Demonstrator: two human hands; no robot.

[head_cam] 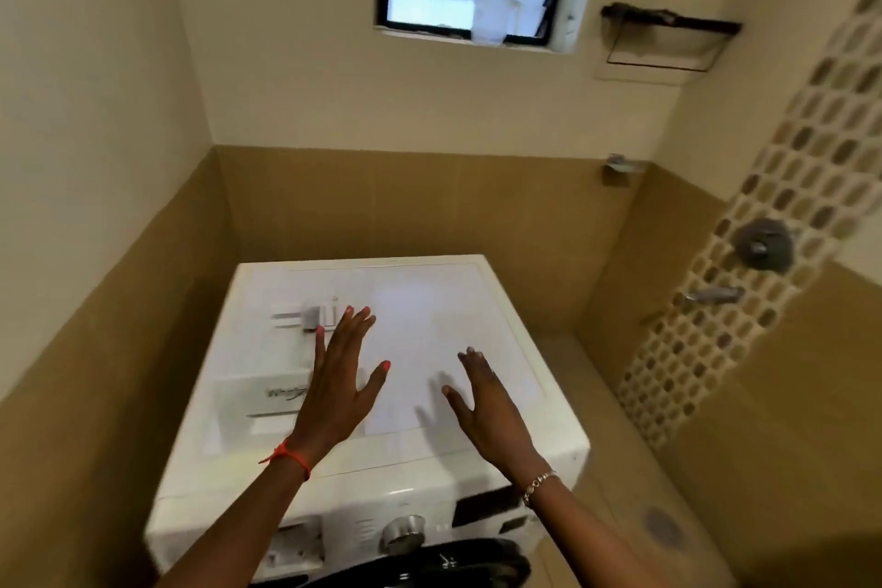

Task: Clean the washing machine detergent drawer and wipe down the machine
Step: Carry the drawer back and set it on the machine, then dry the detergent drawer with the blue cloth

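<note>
Left hand and right hand are over the top of the washing machine. The fingers are spread wide and hold nothing; contact with the top is not discernible. The detergent drawer sits at the left of the front panel and appears pushed in. Risk: a small white-grey object lies just beside the left fingertips, and a sweeping wipe could knock it off the edge.

White washing machine top: smooth, glossy plastic. Round control knob: shiny metal. Tan wall tiles: smooth, faint sheen.
</note>
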